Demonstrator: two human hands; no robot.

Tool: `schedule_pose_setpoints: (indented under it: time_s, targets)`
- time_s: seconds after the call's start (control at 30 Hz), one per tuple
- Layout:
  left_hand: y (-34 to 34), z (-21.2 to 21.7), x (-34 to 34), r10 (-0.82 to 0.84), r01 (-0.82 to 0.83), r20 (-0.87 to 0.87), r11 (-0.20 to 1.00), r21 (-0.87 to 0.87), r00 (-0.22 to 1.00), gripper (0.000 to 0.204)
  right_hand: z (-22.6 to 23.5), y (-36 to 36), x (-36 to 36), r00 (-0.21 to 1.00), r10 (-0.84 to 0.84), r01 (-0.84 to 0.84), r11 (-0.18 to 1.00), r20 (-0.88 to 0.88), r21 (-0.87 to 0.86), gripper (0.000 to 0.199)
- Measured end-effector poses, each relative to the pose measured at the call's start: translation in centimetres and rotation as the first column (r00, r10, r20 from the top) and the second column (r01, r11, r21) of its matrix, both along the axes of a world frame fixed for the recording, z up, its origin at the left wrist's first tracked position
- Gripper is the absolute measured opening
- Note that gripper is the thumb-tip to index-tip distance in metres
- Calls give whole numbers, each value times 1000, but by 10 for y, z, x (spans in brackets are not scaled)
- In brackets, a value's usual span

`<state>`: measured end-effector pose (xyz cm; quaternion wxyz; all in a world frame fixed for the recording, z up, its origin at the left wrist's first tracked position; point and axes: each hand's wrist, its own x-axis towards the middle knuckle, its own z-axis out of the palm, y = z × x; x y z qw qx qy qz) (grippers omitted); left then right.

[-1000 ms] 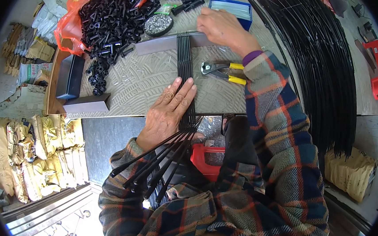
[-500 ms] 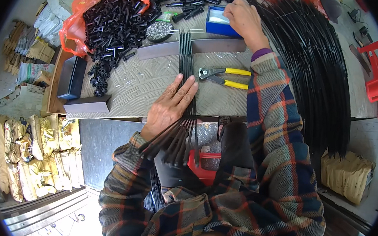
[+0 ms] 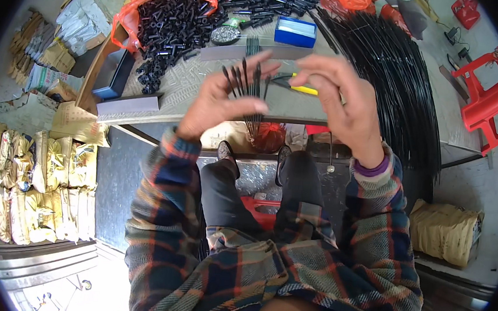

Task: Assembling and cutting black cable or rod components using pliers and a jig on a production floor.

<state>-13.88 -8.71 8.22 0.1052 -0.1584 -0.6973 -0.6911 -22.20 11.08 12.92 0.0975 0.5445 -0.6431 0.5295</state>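
Note:
My left hand (image 3: 221, 100) curls around a bundle of thin black rods (image 3: 249, 86) over the table's near edge, thumb across the near side. The rods' thicker black ends fan upward between thumb and fingers. Their greenish far part lies across a grey metal strip. My right hand (image 3: 349, 102) is raised to the right of the bundle, somewhat blurred, with its fingers bent and apart and nothing visible in them. Partly hidden behind it are yellow-handled pliers (image 3: 305, 90). Beyond stands a blue box (image 3: 295, 40) holding thin white pieces.
Black tubular parts (image 3: 174, 27) spill from an orange bag (image 3: 133, 7) at the far left, beside a dish of small metal bits (image 3: 226, 35). Long black rods (image 3: 393, 73) cover the table's right side. A red stool (image 3: 490, 98) stands at the right, wrapped packages (image 3: 47, 189) at the left.
My right hand has left the blue box and come back nearer to me. My left hand has lifted from lying flat on the rods and now curls around them. The rods' near ends have risen.

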Motion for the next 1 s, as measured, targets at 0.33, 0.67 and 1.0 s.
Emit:
schedule_pose_setpoints:
  time_s: [0.33, 0.67, 1.0]
  targets:
    - [15, 43, 17, 169, -193, -158, 970, -149, 973, 25, -8, -10, 11, 835, -254, 227, 967, -488, -115, 25]
    - [12, 41, 17, 223, -247, -146, 954, -171, 964, 23, -9, -12, 22, 993, -104, 99, 992, -64, -76, 22]
    - [9, 42, 17, 158, -224, -217, 920, -321, 963, 19, 21, -4, 5, 596, -183, 131, 983, -782, -130, 24]
